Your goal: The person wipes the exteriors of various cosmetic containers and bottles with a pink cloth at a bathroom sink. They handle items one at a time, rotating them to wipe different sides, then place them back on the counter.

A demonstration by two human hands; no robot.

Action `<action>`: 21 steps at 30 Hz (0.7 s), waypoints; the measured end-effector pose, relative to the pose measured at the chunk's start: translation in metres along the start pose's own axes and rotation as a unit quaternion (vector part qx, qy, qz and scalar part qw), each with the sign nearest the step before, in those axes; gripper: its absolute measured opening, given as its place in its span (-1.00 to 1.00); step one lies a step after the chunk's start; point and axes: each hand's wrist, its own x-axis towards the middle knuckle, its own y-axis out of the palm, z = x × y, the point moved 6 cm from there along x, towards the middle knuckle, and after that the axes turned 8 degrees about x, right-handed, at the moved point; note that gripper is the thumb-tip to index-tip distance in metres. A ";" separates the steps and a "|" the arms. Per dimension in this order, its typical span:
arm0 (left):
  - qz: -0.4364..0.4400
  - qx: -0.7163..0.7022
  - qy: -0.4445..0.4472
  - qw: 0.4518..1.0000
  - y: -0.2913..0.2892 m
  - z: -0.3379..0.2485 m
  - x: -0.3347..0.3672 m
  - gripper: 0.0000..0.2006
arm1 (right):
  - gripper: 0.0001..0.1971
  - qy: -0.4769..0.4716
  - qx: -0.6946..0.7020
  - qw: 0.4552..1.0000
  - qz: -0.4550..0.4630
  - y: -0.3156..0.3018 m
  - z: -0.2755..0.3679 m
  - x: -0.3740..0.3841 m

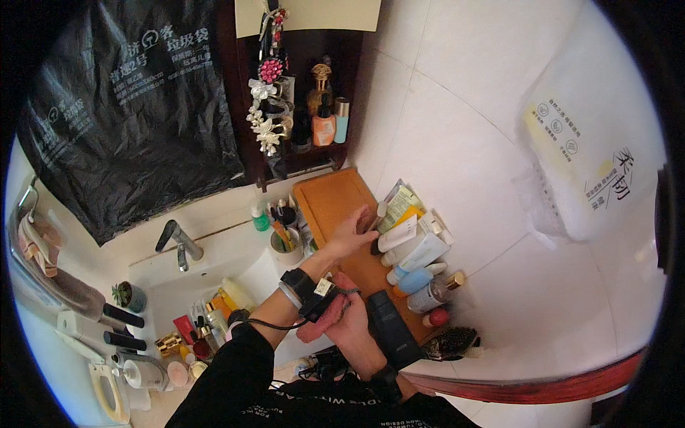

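My left hand (pixel 351 237) reaches across to the row of toiletries standing along the wall. Its fingers close around a slim pale tube (pixel 380 212); its lower part is hidden by the hand. Below my left forearm, my right hand (pixel 349 322) holds a folded pink cloth (pixel 327 318) in its palm, partly covered by the black wrist device (pixel 308 294) on my left wrist. Beside the left hand stand a white tube (pixel 398 234), more white tubes (pixel 427 250) and a blue bottle (pixel 414 281). Under them is an orange-brown board (pixel 330 202).
A white sink (pixel 232 274) with a tap (pixel 180 244) lies left, several cosmetics (pixel 203 332) crowding its near side. A cup of brushes (pixel 287 246) sits at its rim. A black box (pixel 394 329), clear bottle (pixel 427 296) and hairbrush (pixel 453 344) stand near right; a shelf (pixel 307 153) hangs behind.
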 end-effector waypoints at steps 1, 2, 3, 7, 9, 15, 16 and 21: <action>0.013 0.009 -0.012 1.000 0.007 0.006 0.004 -0.24 | -0.76 0.006 0.004 1.000 -0.022 -0.004 0.004 0.001; 0.003 0.016 0.013 1.000 0.009 0.006 0.008 -0.24 | -0.72 0.025 0.014 1.000 -0.001 -0.003 0.005 0.003; 0.001 0.022 0.016 1.000 0.013 0.008 0.009 -0.24 | -0.69 0.043 0.024 0.999 0.019 -0.003 0.007 0.003; -0.047 0.061 0.018 0.997 0.013 0.009 0.010 -0.39 | -0.65 0.038 0.032 0.999 0.020 -0.009 0.013 0.005; -0.058 0.088 -0.016 0.994 0.006 0.010 0.009 -0.50 | -0.64 0.041 0.027 0.999 0.007 -0.010 0.010 0.005; -0.054 -0.364 -0.142 0.919 -0.031 -0.003 -0.038 -0.68 | -0.68 0.002 -0.066 0.998 -0.024 -0.002 0.003 -0.003; -0.051 -0.419 -0.127 0.898 -0.040 -0.013 -0.054 -0.67 | -0.67 0.013 -0.067 0.997 -0.018 0.000 -0.001 -0.006; -0.115 -0.512 -0.116 0.844 -0.081 -0.042 -0.152 -0.64 | -0.59 0.067 -0.149 0.986 -0.021 0.000 -0.023 -0.017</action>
